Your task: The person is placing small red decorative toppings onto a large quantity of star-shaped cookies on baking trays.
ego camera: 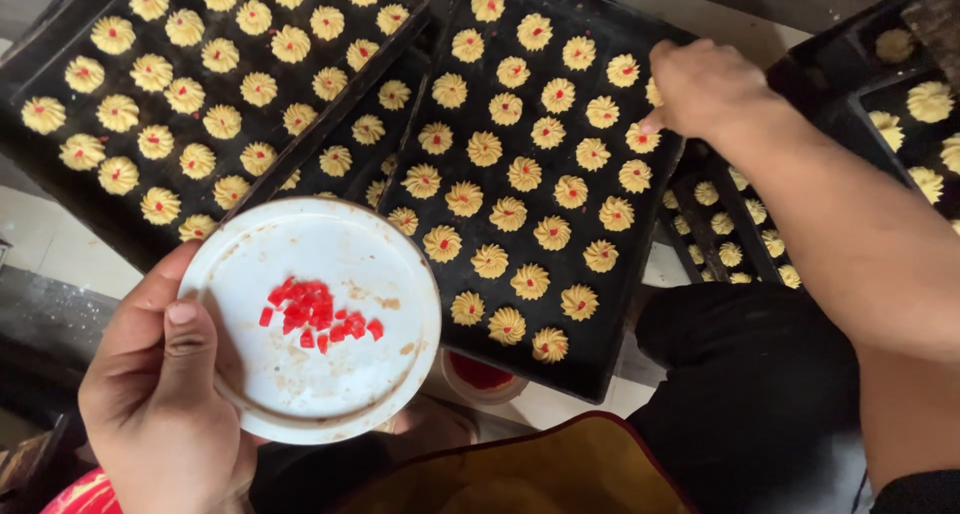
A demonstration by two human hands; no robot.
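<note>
Overhead, left hand [160, 394] gripping white lid [310, 319] of red bits, right hand [700, 84] pinched over black tray [600, 359], pale floor [60, 244]

Two hands are being counted: left hand [160, 394] and right hand [705, 86]. One white round plate [300, 394] is being tallied, with a heap of red bits [315, 314] on it, too small and crowded for an exact number. At least five dark trays are being made out. On the centre tray [590, 369] thirty-three piped cookies [507, 213] are being counted, one half-hidden by the right hand. On the upper-left tray [60, 189] at least twenty-nine are being logged, with more cut off by the edge.
</note>
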